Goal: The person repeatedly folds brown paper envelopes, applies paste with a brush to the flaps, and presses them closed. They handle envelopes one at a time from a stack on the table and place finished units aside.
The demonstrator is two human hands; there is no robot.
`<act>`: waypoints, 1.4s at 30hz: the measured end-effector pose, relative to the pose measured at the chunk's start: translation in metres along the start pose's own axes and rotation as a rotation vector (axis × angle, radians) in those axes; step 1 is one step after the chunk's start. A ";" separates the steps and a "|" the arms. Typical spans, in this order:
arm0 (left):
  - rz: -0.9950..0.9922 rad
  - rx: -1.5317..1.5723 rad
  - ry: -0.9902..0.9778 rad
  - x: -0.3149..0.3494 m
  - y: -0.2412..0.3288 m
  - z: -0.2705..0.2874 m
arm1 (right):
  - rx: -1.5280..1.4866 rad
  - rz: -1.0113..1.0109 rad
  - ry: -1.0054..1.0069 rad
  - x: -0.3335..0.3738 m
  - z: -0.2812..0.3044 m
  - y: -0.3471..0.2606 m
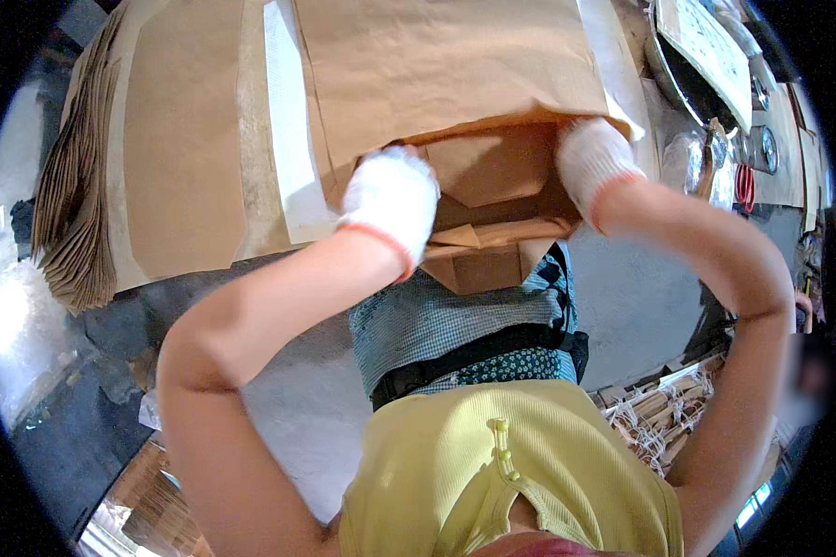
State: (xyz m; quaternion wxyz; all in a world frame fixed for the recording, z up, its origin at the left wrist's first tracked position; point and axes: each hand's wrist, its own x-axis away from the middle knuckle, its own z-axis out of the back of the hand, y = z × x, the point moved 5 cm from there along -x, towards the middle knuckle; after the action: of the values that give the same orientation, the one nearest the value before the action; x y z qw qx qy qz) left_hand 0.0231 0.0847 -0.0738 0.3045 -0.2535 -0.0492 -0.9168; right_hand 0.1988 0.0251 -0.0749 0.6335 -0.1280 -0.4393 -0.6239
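Observation:
A large brown paper bag [455, 65] lies flat on the table in front of me, its near end spread into a wide mouth with folded flaps. My left hand [392, 197], in a white knitted glove with an orange cuff, is closed on the left corner of that mouth. At the right corner my right hand [596, 165], gloved the same way, is closed on the bag's edge, partly inside the opening. The fingertips of both hands are hidden or blurred. One creased flap [481, 265] hangs over the table's near edge toward my apron [455, 320].
Left of the bag lie a flat brown paper sheet [186, 139] and a white strip [293, 121]. A fanned stack of folded brown paper [79, 186] sits at the table's left end. Clear plastic [683, 158] and a red ring [745, 186] are at right. Tied bundles [659, 418] stand low right.

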 end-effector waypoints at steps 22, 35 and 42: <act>-0.096 0.330 -0.137 0.008 0.003 -0.015 | -0.360 0.124 0.055 0.001 0.001 -0.015; -0.174 0.245 0.133 0.015 -0.040 -0.002 | -1.032 -0.291 0.658 0.125 -0.073 0.113; -0.199 0.170 0.083 0.012 -0.026 0.008 | -0.136 -0.476 0.788 0.120 -0.114 0.156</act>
State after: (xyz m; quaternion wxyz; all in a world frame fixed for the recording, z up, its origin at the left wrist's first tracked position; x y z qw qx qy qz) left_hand 0.0028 0.1012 -0.0592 0.2342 -0.1826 -0.1389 -0.9447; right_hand 0.3655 -0.1078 0.0047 0.5816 0.1820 -0.1403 -0.7804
